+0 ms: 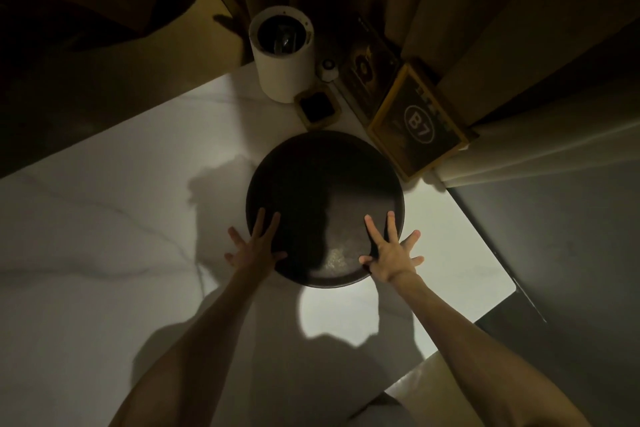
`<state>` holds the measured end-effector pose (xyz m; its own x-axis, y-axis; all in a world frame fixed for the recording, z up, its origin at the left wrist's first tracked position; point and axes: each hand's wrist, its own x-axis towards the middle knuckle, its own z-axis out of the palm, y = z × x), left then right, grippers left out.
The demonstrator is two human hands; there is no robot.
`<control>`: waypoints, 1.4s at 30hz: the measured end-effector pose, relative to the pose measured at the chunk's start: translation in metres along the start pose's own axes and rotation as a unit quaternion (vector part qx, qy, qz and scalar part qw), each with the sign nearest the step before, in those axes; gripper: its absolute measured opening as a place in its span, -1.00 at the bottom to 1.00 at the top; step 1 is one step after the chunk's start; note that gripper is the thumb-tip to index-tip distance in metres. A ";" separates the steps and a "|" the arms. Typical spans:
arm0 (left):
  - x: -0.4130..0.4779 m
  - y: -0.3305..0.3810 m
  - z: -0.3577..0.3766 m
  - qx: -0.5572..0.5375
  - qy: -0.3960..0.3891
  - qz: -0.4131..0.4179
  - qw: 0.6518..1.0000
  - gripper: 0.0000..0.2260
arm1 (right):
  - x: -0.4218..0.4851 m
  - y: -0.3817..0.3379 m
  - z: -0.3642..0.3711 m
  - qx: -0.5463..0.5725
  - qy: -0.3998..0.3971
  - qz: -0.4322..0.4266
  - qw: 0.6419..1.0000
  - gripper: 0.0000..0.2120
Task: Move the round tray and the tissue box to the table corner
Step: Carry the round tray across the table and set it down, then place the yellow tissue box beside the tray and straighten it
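A dark round tray [322, 184] lies flat on the white marble table [104, 236], near its far right corner. My left hand [256, 246] rests on the tray's near left rim with its fingers spread. Over the near right rim lies my right hand [391, 253], also flat and spread, two fingers reaching onto the tray's surface. Neither hand grips anything. A yellow-edged box marked B7 [415, 121], which looks like the tissue box, leans in the corner just beyond the tray's far right edge, against the curtain.
A white cylinder [282, 59] stands at the table's far edge. A small square dish [317, 109] sits right behind the tray, with a dark flat item [367, 69] and a small white knob [328, 66] beyond. Curtains [485, 28] hang behind; the table's right edge [485, 236] drops off.
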<state>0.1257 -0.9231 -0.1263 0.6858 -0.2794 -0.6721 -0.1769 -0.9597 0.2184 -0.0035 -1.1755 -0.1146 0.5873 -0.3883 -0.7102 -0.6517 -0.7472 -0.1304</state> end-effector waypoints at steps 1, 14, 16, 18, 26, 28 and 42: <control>0.001 -0.001 0.001 -0.001 0.001 0.003 1.000 -0.18 | 0.000 0.000 0.001 0.004 0.002 0.002 1.000 -0.14; -0.019 -0.021 -0.028 -0.161 0.024 0.062 0.985 -0.49 | -0.019 -0.015 -0.008 0.012 0.015 0.036 0.999 -0.17; -0.040 -0.033 -0.037 -0.218 0.062 0.056 0.972 -0.60 | -0.024 -0.032 -0.015 -0.011 0.057 0.053 0.997 -0.24; -0.066 -0.049 -0.043 -0.231 0.119 0.037 0.965 -0.69 | -0.033 -0.061 -0.018 0.001 0.124 0.020 0.992 -0.39; -0.189 -0.181 -0.042 -0.152 0.281 -0.113 0.941 -0.71 | -0.122 -0.236 0.040 0.047 0.077 -0.220 0.971 -0.72; -0.221 -0.230 -0.035 -0.168 0.317 -0.151 0.921 -0.72 | -0.157 -0.279 0.062 0.047 0.069 -0.246 0.966 -0.72; -0.466 -0.519 0.069 -0.333 0.374 -0.317 0.805 -0.73 | -0.420 -0.483 0.303 0.110 -0.039 -0.368 0.922 -0.67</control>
<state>-0.1506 -0.2973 0.0245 0.7670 0.5962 -0.2372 0.6230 -0.6037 0.4974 -0.0808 -0.4879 0.0374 0.8785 0.2281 -0.4197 -0.1760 -0.6622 -0.7283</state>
